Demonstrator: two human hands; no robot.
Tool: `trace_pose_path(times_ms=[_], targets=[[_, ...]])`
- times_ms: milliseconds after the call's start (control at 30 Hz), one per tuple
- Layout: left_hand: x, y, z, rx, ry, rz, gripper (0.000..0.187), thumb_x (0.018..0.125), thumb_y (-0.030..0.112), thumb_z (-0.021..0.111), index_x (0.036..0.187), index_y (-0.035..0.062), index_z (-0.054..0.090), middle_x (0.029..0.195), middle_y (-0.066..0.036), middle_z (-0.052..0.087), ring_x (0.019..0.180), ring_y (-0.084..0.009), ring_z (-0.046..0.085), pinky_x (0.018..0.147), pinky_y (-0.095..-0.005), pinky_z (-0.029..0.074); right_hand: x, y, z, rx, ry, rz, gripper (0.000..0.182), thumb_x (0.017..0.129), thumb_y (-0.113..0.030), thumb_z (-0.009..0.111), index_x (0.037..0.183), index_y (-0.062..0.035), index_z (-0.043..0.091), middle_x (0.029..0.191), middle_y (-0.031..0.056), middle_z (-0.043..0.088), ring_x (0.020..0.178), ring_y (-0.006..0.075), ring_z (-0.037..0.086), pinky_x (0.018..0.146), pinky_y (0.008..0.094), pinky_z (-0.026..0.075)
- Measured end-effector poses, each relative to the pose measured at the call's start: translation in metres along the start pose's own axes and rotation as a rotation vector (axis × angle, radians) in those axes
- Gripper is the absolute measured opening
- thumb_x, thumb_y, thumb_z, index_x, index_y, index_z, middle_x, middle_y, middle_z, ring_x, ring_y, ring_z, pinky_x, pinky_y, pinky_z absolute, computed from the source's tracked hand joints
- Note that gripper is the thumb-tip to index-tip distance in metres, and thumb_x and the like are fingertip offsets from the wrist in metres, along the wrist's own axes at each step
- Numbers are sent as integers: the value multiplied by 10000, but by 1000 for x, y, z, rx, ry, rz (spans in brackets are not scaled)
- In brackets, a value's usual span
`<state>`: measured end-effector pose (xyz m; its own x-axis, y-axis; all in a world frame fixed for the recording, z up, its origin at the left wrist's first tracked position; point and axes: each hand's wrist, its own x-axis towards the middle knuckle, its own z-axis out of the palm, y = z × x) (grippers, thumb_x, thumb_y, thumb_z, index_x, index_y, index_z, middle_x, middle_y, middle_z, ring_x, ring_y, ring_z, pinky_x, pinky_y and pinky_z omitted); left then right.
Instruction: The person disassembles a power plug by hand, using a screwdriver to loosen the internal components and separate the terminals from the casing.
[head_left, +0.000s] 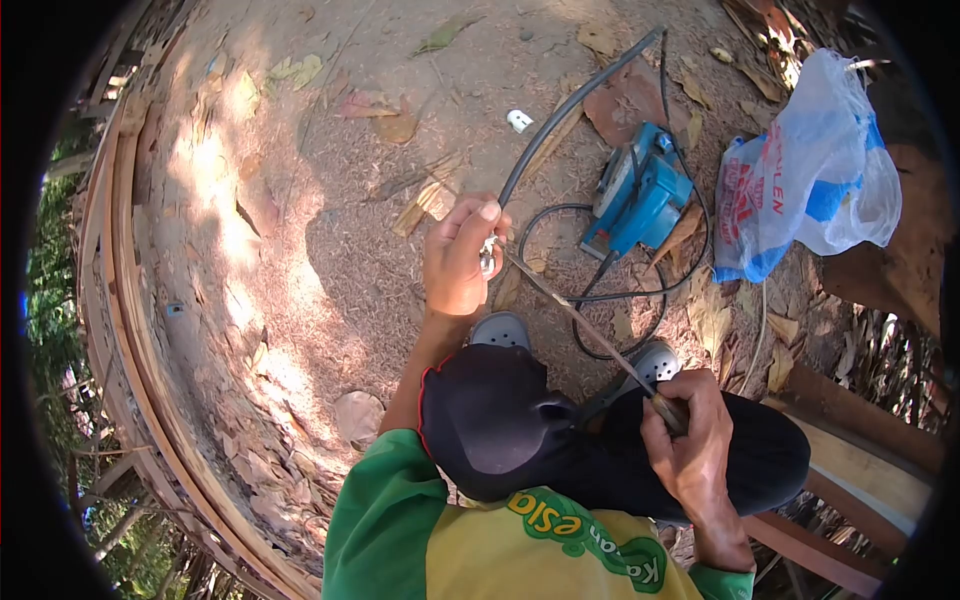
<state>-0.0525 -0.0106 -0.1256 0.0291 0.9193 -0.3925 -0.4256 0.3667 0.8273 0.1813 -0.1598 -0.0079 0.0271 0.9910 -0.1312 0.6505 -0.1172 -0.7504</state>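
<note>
My left hand (462, 257) is closed around the end of a black power cord (560, 112), with a small white-and-metal fitting (488, 256) showing between thumb and fingers. Over my right thigh, my right hand (692, 437) grips the dark handle (668, 412) of a long, thin screwdriver-like tool (580, 314). Its slender shaft slants up and left, its far end right at the fitting. The black cord arches away, then loops on the ground around a blue electric planer (642, 195). A small white piece (519, 121) lies on the soil above my left hand.
At the right hangs or rests a clear plastic bag (800, 170) with red print and blue areas. Wood shavings and dry leaves cover the ground (370, 230). Long boards (125, 240) run along the left; more planks (860, 470) lie at lower right. My grey clogs (502, 330) are below.
</note>
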Motion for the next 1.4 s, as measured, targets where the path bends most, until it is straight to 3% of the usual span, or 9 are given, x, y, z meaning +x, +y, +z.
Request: trace_pose_path(times_ms=[133,333,500,633,733,900,1100,1233,1400], targets=[[1,0,2,-12,29,-20,237,934,266,651,940,30,633,755,-25,581,544,-40,493,447,-179,354,6,5,-2,-216,65,-231,290,799,-46,760,1026,0,586,782,175,628,693,335,634,598,389,507],[5,-5,-1,-69,1,-44,252,935,277,655,886,32,626,737,-28,563,512,-56,473,430,-196,342,23,-23,-15,127,-168,365,216,845,-87,748,946,5,580,669,150,609,601,317,635,581,374,501],[1,-5,-2,-80,-18,-45,258,944,275,646,901,21,628,741,-35,564,503,-62,473,417,-200,341,26,-3,-16,-254,76,-266,201,860,-90,740,946,7,586,661,118,599,549,322,591,566,383,487],[3,-6,-2,-73,-12,-61,265,949,277,638,911,15,626,752,-41,566,506,-67,482,414,-202,345,29,4,-29,31,-335,314,236,866,-118,746,959,17,576,624,90,565,514,266,507,548,342,453],[5,-6,-2,-56,-4,-51,271,950,279,636,917,11,622,755,-44,566,507,-72,485,414,-205,346,38,-12,-29,204,-255,446,253,847,-110,759,963,12,571,626,89,560,510,244,474,542,326,433],[7,-9,-5,-129,8,-59,295,950,293,634,929,0,608,747,-54,557,492,-75,473,408,-212,349,45,-1,-34,-414,20,-401,277,829,-85,746,1047,6,601,629,92,567,534,307,560,552,391,475],[9,-12,-10,-147,-8,-46,324,959,306,620,905,-12,594,722,-64,530,502,-79,469,407,-211,357,58,-12,-39,119,-326,422,171,821,-58,718,940,-29,600,650,119,590,532,320,588,553,386,478],[8,-7,-9,-120,-5,-75,304,953,288,633,894,-8,605,728,-58,533,518,-69,479,403,-207,355,49,-3,-32,-226,-76,-317,220,773,-33,722,953,-32,594,709,80,575,545,264,543,507,366,448],[9,-8,-6,-177,-7,-100,250,942,246,654,908,1,619,747,-54,555,533,-54,489,400,-199,360,52,1,-39,-541,-74,-575,319,743,-48,755,1022,0,606,716,53,516,584,214,517,482,342,421]])
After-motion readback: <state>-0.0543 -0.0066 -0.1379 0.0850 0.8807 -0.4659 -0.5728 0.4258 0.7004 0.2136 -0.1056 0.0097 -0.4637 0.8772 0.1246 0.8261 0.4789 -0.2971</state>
